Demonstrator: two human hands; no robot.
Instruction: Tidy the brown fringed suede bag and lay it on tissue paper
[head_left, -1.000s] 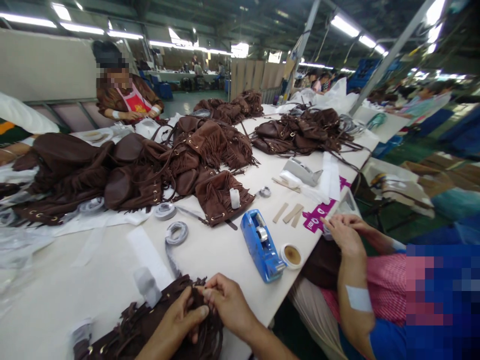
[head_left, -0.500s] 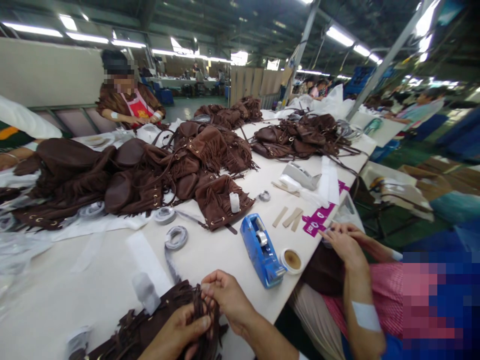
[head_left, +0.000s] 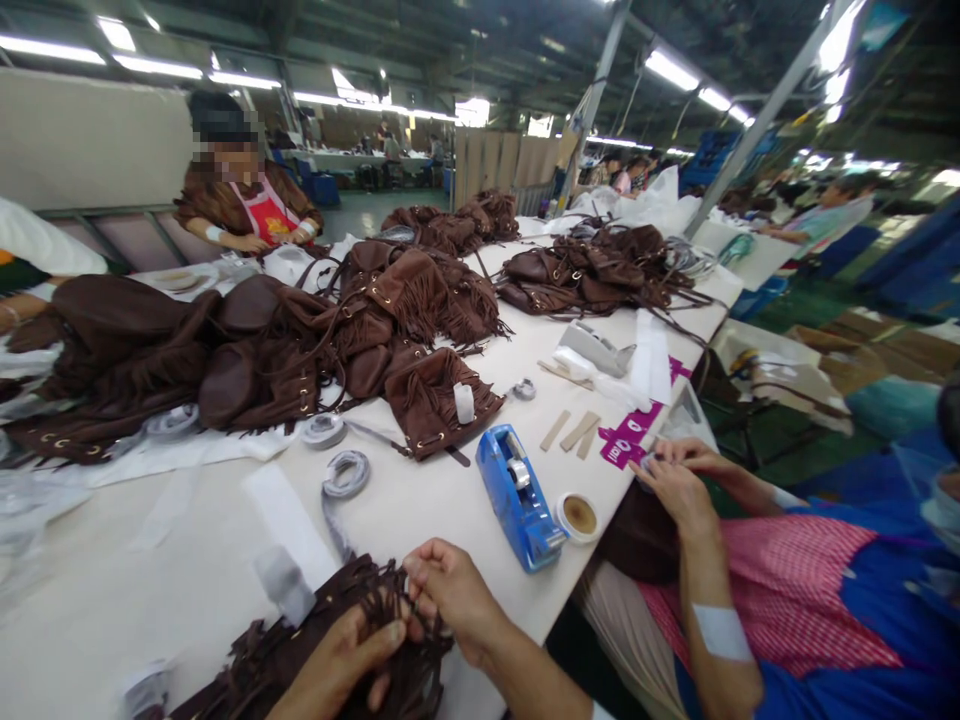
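Observation:
A dark brown fringed bag (head_left: 300, 655) lies at the table's near edge, beneath both hands. My left hand (head_left: 356, 645) is closed around a bunch of its fringe strands. Close beside it, my right hand (head_left: 442, 590) pinches the fringe between thumb and fingers; the exact strand is too small to make out. A clear plastic-wrapped strip (head_left: 285, 585) rests against the bag's upper edge. Just beyond the bag, a grey wrapped strap roll (head_left: 346, 474) trails a tail towards it. A white paper strip (head_left: 289, 515) lies nearby.
A blue tape dispenser (head_left: 519, 500) and a tape roll (head_left: 577, 517) stand right of my hands. Brown fringed bags (head_left: 255, 340) are heaped across the table. A co-worker's hands (head_left: 679, 475) work at the right edge, near purple tags (head_left: 630, 435). Another person (head_left: 247, 200) sits opposite.
The view has shifted slightly, so the scene sits a little further left. My left hand has shifted slightly and the fringe strands between my hands lie differently. Both hands stay on the bag.

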